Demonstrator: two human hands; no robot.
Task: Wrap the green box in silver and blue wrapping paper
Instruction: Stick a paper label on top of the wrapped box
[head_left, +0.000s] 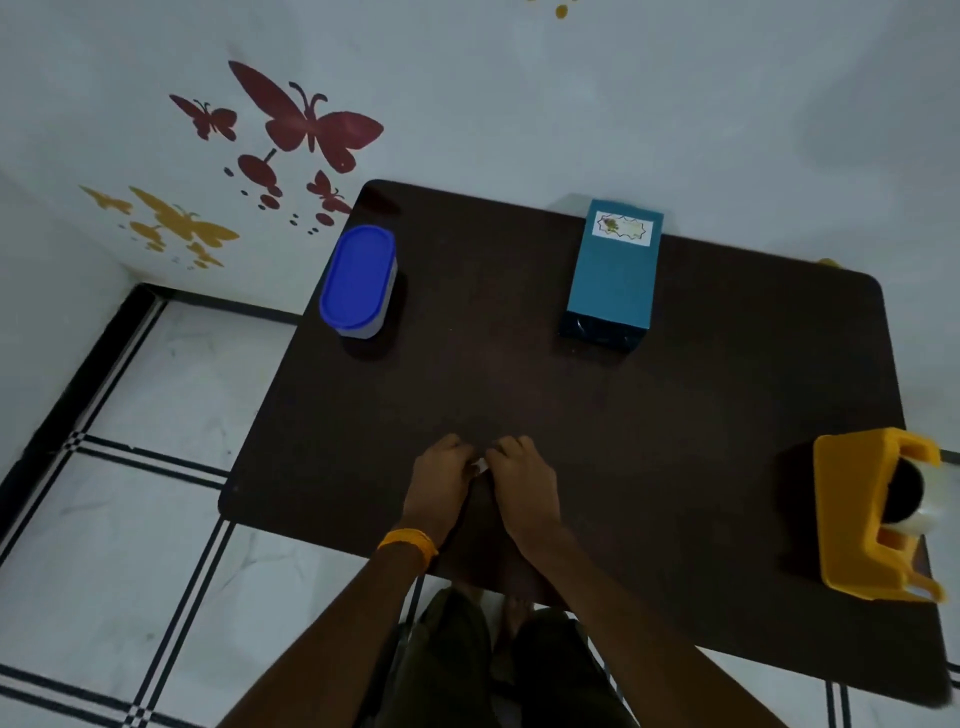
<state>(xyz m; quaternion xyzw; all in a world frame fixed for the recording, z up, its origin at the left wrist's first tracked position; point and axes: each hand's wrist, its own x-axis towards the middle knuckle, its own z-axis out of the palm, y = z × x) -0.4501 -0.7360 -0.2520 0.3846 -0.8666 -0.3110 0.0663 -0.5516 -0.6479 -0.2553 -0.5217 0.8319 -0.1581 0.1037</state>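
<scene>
At the near edge of a dark table (519, 374), the left hand (441, 475) and right hand (522, 480) meet, their curled fingers pinching a small pale scrap (481, 465) between them. The box (613, 270) sits near the table's far edge. A blue-lidded tub (358, 280) is at the table's far left corner and a yellow dispenser (862, 514) at its right edge.

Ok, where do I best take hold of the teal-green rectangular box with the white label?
Across its two long side faces near the middle, coming down from above. The teal-green rectangular box seems to lie flat, label up, both long sides clear on the dark brown table.
</scene>
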